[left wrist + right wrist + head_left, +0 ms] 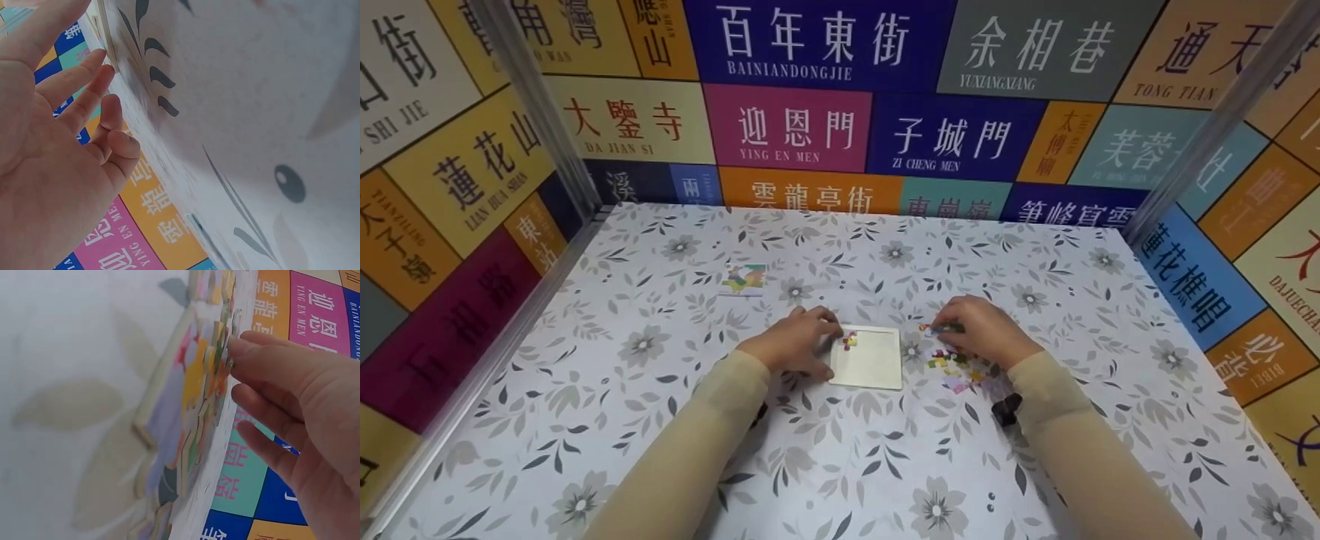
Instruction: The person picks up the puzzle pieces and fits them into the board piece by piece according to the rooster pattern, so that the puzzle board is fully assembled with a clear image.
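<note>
A shallow cream puzzle tray point(872, 361) lies on the table, with a few joined puzzle pieces point(850, 341) in its upper left corner. My left hand point(802, 341) rests at the tray's left side, thumb near the lower corner, fingertips by the upper one. In the left wrist view its fingers point(84, 98) are loosely spread beside the tray's edge. To the right of the tray, my right hand point(982, 330) is at the far end of a heap of loose colourful puzzle pieces point(956, 369). Its thumb and forefinger pinch a small piece, mostly hidden by the fingers.
A small square picture card point(744, 280) lies farther back, left of the tray. The table has a white cloth point(810, 465) with grey flowers and leaves. Walls point(791, 127) of coloured panels with Chinese writing stand behind and at both sides.
</note>
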Motion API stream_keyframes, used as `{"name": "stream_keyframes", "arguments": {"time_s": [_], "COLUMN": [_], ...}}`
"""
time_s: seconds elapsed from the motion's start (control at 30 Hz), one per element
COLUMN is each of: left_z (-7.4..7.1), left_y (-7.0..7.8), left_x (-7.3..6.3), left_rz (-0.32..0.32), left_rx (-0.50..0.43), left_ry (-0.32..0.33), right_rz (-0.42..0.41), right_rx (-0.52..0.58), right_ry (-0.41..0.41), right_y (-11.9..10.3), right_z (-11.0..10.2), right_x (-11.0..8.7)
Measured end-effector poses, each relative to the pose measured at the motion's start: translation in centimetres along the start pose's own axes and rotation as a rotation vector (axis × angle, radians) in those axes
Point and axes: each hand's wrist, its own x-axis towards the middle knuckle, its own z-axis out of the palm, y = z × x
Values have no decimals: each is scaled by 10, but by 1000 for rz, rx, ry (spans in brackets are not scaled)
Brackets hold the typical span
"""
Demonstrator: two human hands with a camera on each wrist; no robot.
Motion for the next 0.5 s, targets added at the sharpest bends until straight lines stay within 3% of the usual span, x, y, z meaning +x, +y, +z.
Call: {"name": "stream_keyframes", "arguments": {"time_s": [0.17, 0.5], "left_z": [-2, 0], "left_y": [2, -1], "left_x": [1, 1], "left_rz": [4, -7], "left_rx": [6, -3], "left_ry": [-2, -3], "right_rz": [-5, -10], "right_rx": [-44, -26], "right_ry": [24, 56], "right_y": [1, -13], "right_z": [1, -1], "right_x": [0, -4]}}
